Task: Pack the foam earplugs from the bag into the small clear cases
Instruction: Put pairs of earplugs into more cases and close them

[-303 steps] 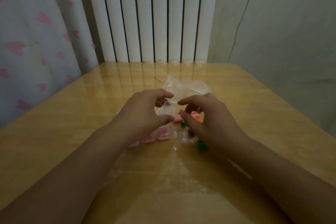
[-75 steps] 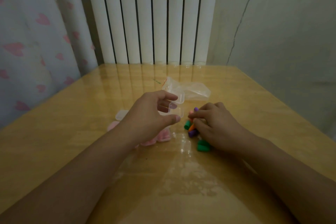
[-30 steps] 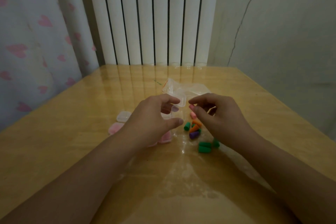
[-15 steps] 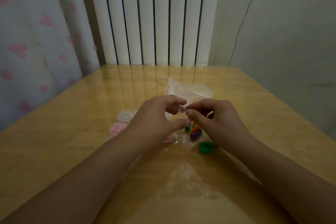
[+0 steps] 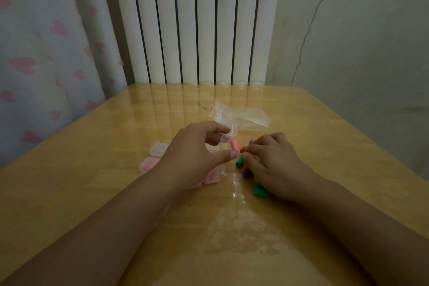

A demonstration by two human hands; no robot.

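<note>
By your tan table [image 5: 92,193]: pink earplug [image 5: 234,145], green earplugs [image 5: 260,190], white curtain [image 5: 34,53] with pink hearts.

No text, label, brand, number or sign can be read on anything here; the picture is dim and nothing printed shows.

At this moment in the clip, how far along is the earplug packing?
Partly done. Pink-filled closed cases lie by the left hand, and the bag looks empty. In hand: the left hand holds an open clear case with a pink earplug at it; the right hand reaches into the loose earplugs. Left: those green, purple and orange plugs, plus an empty case.
</note>
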